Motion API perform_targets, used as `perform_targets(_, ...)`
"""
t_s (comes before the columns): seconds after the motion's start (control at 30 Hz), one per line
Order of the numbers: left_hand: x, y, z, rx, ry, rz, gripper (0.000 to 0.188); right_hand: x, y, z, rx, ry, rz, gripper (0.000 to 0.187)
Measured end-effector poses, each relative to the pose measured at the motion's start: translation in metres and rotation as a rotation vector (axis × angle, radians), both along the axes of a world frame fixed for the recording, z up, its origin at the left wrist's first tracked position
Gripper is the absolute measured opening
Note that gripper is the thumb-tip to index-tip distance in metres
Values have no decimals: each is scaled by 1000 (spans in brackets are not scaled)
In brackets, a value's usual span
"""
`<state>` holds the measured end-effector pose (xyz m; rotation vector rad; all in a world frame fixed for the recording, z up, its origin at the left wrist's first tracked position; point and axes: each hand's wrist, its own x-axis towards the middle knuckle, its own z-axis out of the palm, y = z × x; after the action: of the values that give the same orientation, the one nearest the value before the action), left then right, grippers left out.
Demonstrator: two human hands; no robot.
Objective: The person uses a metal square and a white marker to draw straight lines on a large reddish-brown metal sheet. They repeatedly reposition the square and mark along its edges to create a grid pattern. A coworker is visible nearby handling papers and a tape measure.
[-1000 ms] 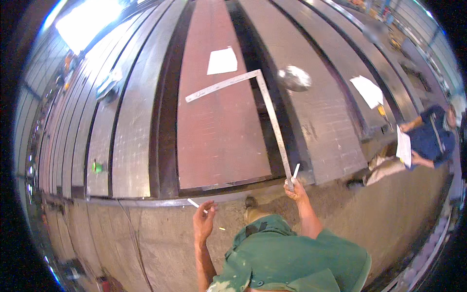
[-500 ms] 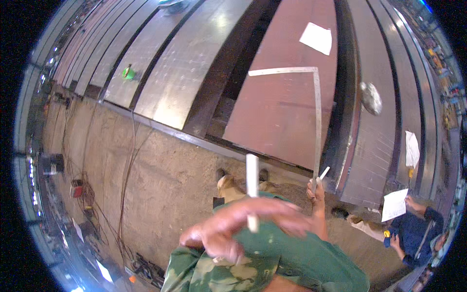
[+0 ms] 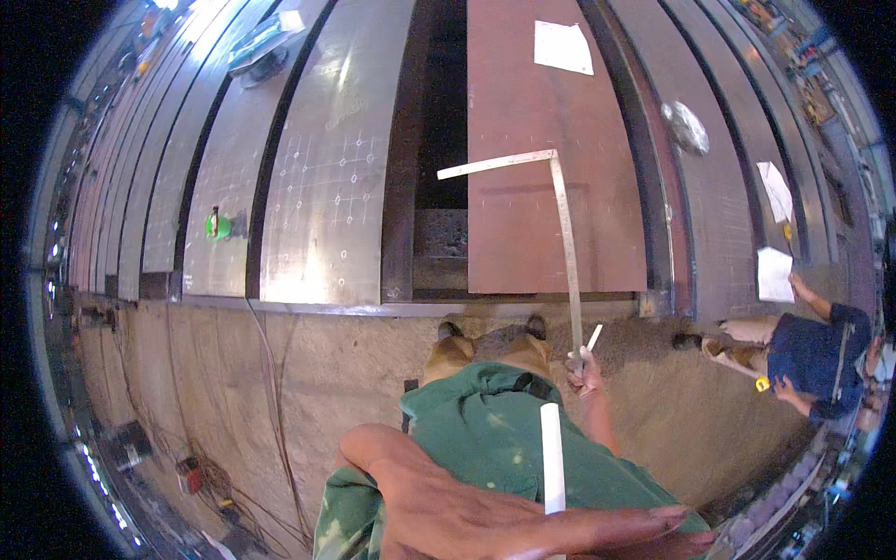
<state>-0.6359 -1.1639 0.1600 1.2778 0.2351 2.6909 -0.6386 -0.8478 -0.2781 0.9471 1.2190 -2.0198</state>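
My left hand is raised large and close at the lower edge, fingers stretched to the right. A white stick of chalk stands up from between its fingers, partly hidden by them. Farther out, my right hand is closed round the lower end of a metal framing square; a second short white chalk stick pokes up from the same fist. The square's long arm reaches over a reddish-brown steel plate. Its short arm points left, out across the dark gap beside the plate.
Grey steel plates with chalk marks lie left of the gap. A green object and a paper sheet rest on plates. A co-worker holds paper at the right. Cables cross the floor at left.
My view has turned, so the plates now stand straighter. The left hand has come lower and nearer, still with its chalk. The right hand keeps hold of the square.
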Motion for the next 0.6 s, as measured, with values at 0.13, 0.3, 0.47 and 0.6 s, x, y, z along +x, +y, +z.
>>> perform_targets(0.13,4,-41,-4,25,0,-97,106,34,-53,20,-68,-82,-48,50)
perform_targets(0.3,7,-79,-7,20,-13,-194,100,66,-103,38,-29,-27,-160,47)
perform_targets(0.47,2,-110,-7,-85,-45,-259,94,70,-116,41,44,-39,-202,44)
perform_targets(0.6,2,-142,-32,-355,-262,-176,90,64,-112,37,72,-14,-148,44)
